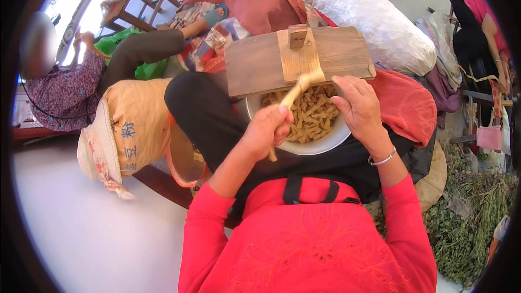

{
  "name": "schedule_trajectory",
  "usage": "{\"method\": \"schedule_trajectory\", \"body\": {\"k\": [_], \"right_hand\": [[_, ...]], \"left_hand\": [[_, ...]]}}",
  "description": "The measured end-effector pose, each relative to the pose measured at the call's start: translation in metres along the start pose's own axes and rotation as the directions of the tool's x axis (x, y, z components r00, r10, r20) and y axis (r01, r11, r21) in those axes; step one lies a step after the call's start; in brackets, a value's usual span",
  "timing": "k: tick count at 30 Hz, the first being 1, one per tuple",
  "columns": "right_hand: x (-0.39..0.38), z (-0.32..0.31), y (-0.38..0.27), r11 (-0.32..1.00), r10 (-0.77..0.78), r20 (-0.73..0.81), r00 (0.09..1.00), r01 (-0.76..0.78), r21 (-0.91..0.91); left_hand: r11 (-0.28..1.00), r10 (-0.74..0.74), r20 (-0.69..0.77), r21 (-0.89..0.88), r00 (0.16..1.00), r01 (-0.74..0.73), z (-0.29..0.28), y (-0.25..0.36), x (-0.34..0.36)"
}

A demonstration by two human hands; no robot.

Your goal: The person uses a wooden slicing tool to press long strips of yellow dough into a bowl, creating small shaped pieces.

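Pale tan, a root-like stick [296, 91] is clamped in the left hand's [266, 130] fingers, its upper end reaching beyond them to the wooden board's [347, 57] near edge; whether it touches is hard to tell. The right hand [358, 100] stands just beside, empty, thumb and fingers apart. Cut pieces [312, 122] lie in the white bowl [325, 147] beneath the fingers. A firm grip, fingertips well back, should keep the stick steady.

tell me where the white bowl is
Head view, just right of centre: the white bowl sits partly hidden by the wooden board, near the right hand.
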State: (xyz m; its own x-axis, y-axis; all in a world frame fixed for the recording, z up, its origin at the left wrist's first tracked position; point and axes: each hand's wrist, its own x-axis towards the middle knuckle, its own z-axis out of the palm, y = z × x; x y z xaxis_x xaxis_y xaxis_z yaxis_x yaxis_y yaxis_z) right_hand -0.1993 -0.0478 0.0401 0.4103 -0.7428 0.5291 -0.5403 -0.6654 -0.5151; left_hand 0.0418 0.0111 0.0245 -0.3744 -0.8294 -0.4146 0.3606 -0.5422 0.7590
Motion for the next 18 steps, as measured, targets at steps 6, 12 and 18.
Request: {"method": "schedule_trajectory", "body": {"k": [6, 12, 18], "right_hand": [[-0.026, 0.031, -0.046, 0.965, -0.22, 0.178, 0.959, 0.188, 0.181], [-0.037, 0.062, -0.047, 0.912, -0.197, 0.063, 0.978, 0.159, 0.379], [-0.028, 0.031, -0.06, 0.352, 0.369, 0.574, 0.731, -0.681, 0.642]], "left_hand": [[0.794, -0.044, -0.019, -0.608, 0.999, 0.023, 0.011, -0.007, 0.027], [0.799, -0.097, -0.134, -0.601, 0.986, -0.003, 0.019, -0.019, 0.039], [0.999, 0.01, -0.145, 0.044, 0.989, -0.004, -0.003, -0.028, 0.029]]}}
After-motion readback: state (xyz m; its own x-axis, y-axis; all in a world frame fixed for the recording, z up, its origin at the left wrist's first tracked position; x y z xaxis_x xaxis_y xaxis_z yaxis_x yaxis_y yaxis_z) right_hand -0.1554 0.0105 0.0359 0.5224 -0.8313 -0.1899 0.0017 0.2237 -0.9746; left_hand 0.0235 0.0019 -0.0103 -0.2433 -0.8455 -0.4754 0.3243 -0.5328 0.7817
